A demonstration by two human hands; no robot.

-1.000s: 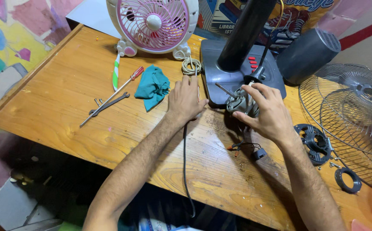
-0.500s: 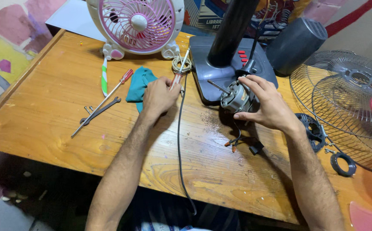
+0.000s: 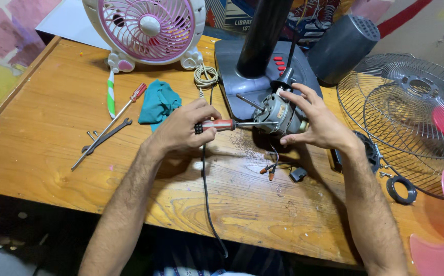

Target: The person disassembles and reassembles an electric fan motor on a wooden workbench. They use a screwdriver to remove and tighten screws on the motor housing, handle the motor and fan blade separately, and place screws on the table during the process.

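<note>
head camera, looking steeply down, close over wooden table (image 3: 53, 153)

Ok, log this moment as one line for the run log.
left hand: holds red-handled screwdriver, tip at fan motor | right hand: steadies fan motor | surface: wooden table | nearby: teal cloth

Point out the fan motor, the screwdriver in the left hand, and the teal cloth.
fan motor (image 3: 279, 113): head view, on its metal housing.
screwdriver (image 3: 221, 124): head view, on the red handle.
teal cloth (image 3: 158, 101): head view, on the middle of its crumpled folds.
</note>
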